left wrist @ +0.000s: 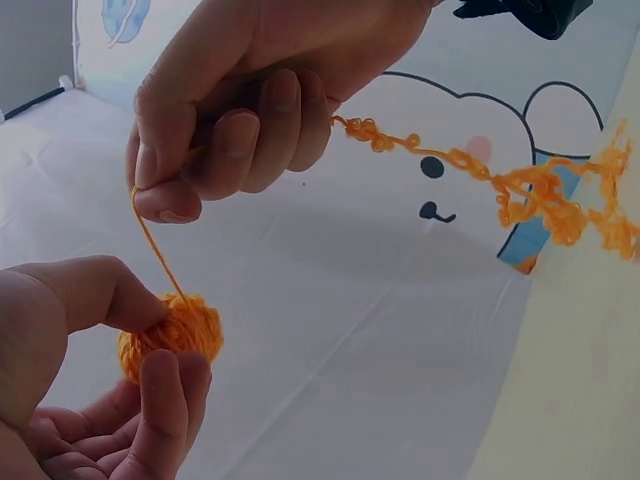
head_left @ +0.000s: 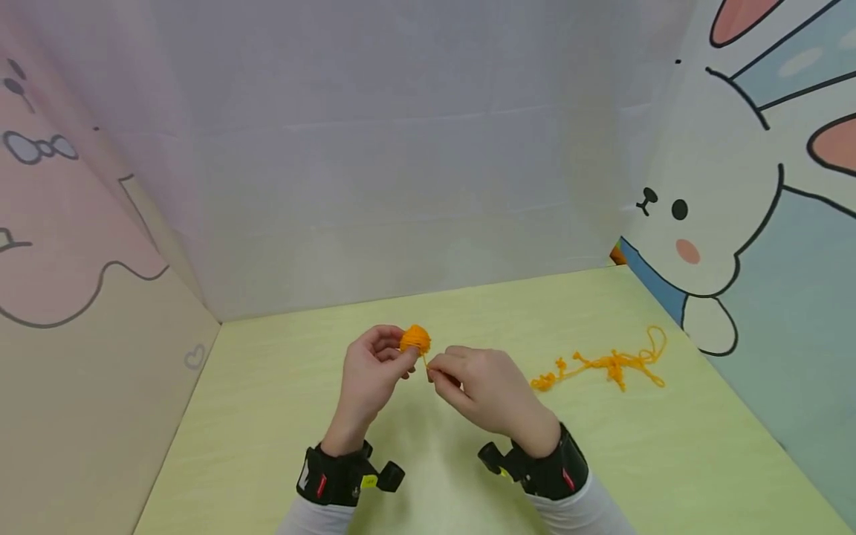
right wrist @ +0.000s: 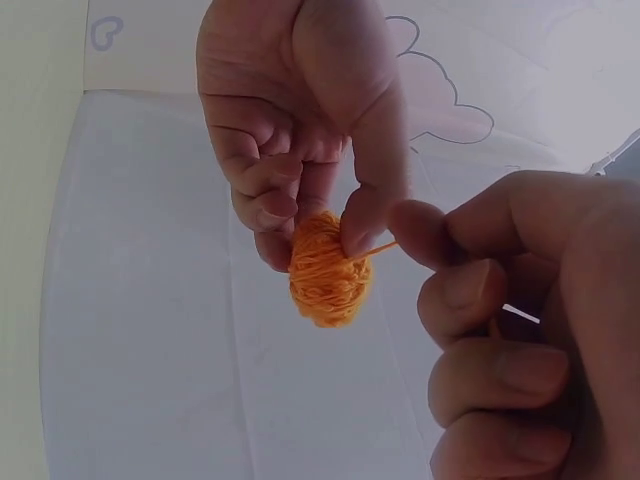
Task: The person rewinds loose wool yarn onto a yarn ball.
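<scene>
A small ball of orange yarn (head_left: 416, 339) is pinched between the thumb and fingers of my left hand (head_left: 374, 365), held above the table. From the ball a short taut strand (left wrist: 160, 252) runs to my right hand (head_left: 488, 390), whose thumb and index finger pinch it. The right wrist view shows the wound ball (right wrist: 328, 275) with the left thumb pressed on its side, where the strand leaves it. The other fingers of the right hand (right wrist: 500, 350) curl inward. Loose, tangled orange yarn (head_left: 615, 364) trails across the table to the right of that hand.
The pale green table (head_left: 267, 446) meets a white cloth wall (head_left: 401, 186) at the back. Printed side panels stand left and right, the right one with a rabbit drawing (head_left: 702, 223). Dark camera bands (head_left: 341, 475) circle both wrists.
</scene>
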A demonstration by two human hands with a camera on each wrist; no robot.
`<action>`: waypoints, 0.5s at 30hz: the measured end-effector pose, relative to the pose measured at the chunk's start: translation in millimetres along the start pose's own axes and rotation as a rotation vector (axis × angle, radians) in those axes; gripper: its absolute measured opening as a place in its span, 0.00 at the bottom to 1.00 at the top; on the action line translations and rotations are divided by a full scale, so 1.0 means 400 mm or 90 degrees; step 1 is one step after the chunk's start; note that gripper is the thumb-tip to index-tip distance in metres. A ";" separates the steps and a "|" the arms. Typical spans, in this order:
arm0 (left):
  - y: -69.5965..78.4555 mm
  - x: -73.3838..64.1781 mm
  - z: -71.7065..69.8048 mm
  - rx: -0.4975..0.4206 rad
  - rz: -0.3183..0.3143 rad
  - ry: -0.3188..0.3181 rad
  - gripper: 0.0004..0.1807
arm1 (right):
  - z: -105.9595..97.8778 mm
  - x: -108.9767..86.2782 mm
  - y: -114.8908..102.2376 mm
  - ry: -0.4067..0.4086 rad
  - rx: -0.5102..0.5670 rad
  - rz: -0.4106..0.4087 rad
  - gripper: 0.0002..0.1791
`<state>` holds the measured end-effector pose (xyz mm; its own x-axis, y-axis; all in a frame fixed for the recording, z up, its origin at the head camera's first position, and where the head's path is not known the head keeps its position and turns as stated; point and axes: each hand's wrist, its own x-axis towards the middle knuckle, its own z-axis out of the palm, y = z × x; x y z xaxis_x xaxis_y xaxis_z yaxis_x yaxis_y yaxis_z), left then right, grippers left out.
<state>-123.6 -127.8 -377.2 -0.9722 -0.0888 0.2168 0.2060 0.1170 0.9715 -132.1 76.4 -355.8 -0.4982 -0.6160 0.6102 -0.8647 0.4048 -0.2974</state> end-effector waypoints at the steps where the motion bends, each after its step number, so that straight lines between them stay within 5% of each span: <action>1: 0.000 -0.002 0.001 0.011 0.002 -0.003 0.14 | -0.001 0.000 0.000 0.002 -0.001 0.001 0.05; 8: 0.013 -0.016 0.006 0.106 0.029 -0.053 0.14 | -0.005 -0.003 0.008 0.049 -0.036 0.023 0.04; 15: 0.025 -0.021 0.008 0.135 0.054 -0.143 0.15 | -0.015 -0.005 0.023 0.086 -0.053 0.057 0.04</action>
<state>-113.8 -122.9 -369.6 -0.9576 0.1476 0.2473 0.2829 0.3203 0.9041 -138.6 85.4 -355.6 -0.5547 -0.4814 0.6787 -0.8064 0.5121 -0.2958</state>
